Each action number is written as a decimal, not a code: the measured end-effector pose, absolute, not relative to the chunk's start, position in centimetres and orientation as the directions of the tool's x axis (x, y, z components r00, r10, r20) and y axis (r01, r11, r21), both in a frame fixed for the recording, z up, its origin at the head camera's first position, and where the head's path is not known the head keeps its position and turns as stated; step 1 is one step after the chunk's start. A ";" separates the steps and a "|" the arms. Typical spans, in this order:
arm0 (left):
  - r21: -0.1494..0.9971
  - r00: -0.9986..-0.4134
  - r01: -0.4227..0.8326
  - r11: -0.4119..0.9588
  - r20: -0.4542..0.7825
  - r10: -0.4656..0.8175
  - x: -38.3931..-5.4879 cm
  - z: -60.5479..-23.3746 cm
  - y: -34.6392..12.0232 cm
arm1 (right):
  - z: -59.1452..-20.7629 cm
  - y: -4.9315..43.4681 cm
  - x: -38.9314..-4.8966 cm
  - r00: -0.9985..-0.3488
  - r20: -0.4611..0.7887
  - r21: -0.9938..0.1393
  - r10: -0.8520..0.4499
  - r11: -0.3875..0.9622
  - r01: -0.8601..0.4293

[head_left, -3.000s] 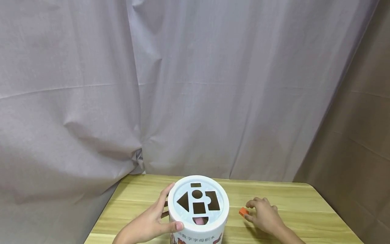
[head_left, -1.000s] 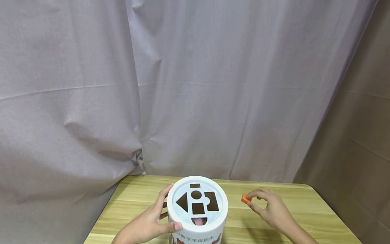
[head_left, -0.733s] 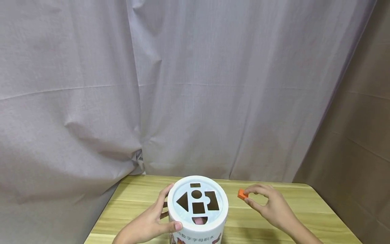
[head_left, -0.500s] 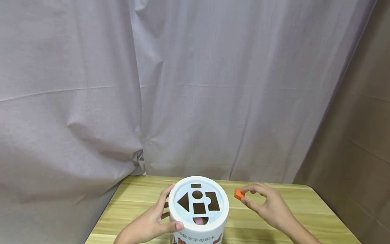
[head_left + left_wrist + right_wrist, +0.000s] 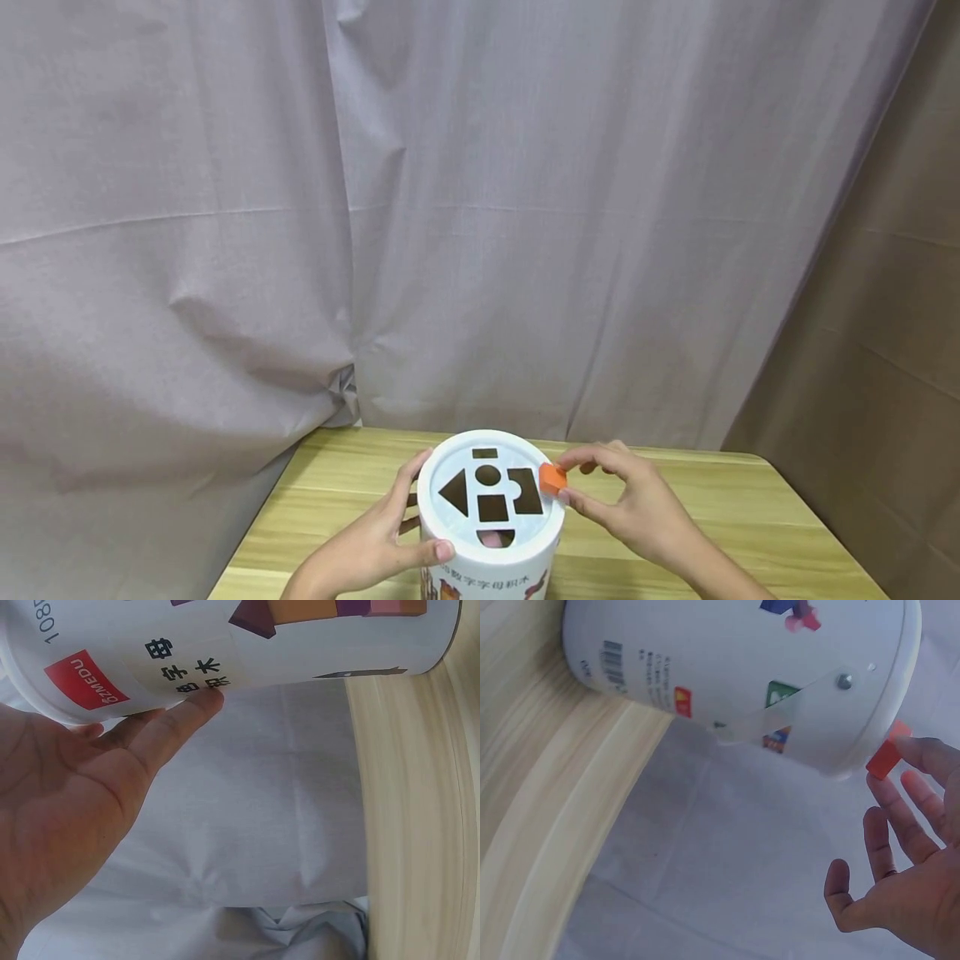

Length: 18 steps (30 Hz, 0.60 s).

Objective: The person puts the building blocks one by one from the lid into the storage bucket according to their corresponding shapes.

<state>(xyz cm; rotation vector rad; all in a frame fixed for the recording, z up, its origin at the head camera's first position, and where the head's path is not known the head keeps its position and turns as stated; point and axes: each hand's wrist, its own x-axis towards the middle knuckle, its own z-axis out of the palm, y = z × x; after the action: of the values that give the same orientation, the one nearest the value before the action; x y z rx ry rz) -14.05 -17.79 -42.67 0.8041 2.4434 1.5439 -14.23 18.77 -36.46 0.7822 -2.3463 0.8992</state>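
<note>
A white shape-sorter bucket [image 5: 495, 575] stands upright at the table's near edge. Its pale blue lid [image 5: 453, 467] has several cut-out holes, and something pink shows through the half-round one. My left hand [image 5: 367, 542] holds the bucket's left side, thumb in front and fingers round the back; in the left wrist view its fingers [image 5: 176, 735] lie against the printed wall. Between thumb and fingertips my right hand [image 5: 630, 504] pinches a small orange block [image 5: 552, 478] over the lid's right rim, beside the notched hole. The right wrist view shows the orange block [image 5: 887, 754] close to the rim.
The wooden table [image 5: 720, 517] spreads out on both sides of the bucket. A grey curtain [image 5: 480, 250] hangs behind it. On the bucket's side a clear handle [image 5: 780, 712] is fixed with a rivet.
My right hand has picked the orange block up from the table and carried it left to the bucket's rim. The left hand and bucket have stayed almost still.
</note>
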 end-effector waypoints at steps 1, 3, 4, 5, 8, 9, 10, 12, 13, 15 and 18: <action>0.872 -0.846 0.362 0.330 0.158 0.509 -14.1 -42.7 -17.8 | -36.4 18.5 -14.2 -0.705 0.627 -0.426 -0.331 0.612 -0.666; 0.875 -0.845 0.356 0.328 0.152 0.512 -14.1 -42.8 -17.8 | -36.4 17.9 -14.1 -0.700 0.626 -0.425 -0.343 0.602 -0.676; 0.876 -0.846 0.353 0.328 0.149 0.513 -14.1 -42.9 -17.8 | -36.4 17.6 -14.0 -0.697 0.624 -0.424 -0.353 0.596 -0.682; 0.877 -0.846 0.350 0.329 0.146 0.512 -14.1 -43.0 -17.9 | -36.4 17.3 -14.0 -0.692 0.621 -0.425 -0.368 0.584 -0.692; 0.879 -0.850 0.347 0.326 0.148 0.505 -14.2 -43.0 -17.9 | -36.4 16.3 -14.0 -0.671 0.616 -0.419 -0.412 0.550 -0.722; 0.879 -0.851 0.348 0.326 0.150 0.503 -14.3 -43.0 -17.9 | -36.4 15.9 -14.1 -0.662 0.616 -0.420 -0.427 0.533 -0.735; 0.878 -0.851 0.351 0.324 0.155 0.502 -14.4 -43.0 -17.9 | -36.4 15.5 -14.1 -0.652 0.617 -0.419 -0.440 0.518 -0.746; 0.878 -0.849 0.357 0.319 0.163 0.502 -14.5 -42.9 -17.8 | -36.4 14.8 -14.2 -0.636 0.619 -0.419 -0.461 0.491 -0.763; 0.878 -0.848 0.359 0.318 0.165 0.504 -14.6 -42.9 -17.7 | -36.4 14.4 -14.2 -0.630 0.618 -0.420 -0.470 0.480 -0.770; 0.878 -0.843 0.366 0.310 0.171 0.510 -14.7 -42.9 -17.6 | -36.5 13.8 -14.2 -0.621 0.616 -0.414 -0.486 0.470 -0.779; 0.880 -0.837 0.369 0.299 0.175 0.519 -14.7 -42.8 -17.3 | -36.6 13.3 -14.0 -0.624 0.608 -0.398 -0.491 0.492 -0.774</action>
<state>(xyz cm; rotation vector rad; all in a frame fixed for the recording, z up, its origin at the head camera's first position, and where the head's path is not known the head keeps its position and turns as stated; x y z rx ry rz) -14.70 -17.33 -42.83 0.8313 2.4132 1.5735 -14.00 13.28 -36.58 1.0492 -2.3244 0.9269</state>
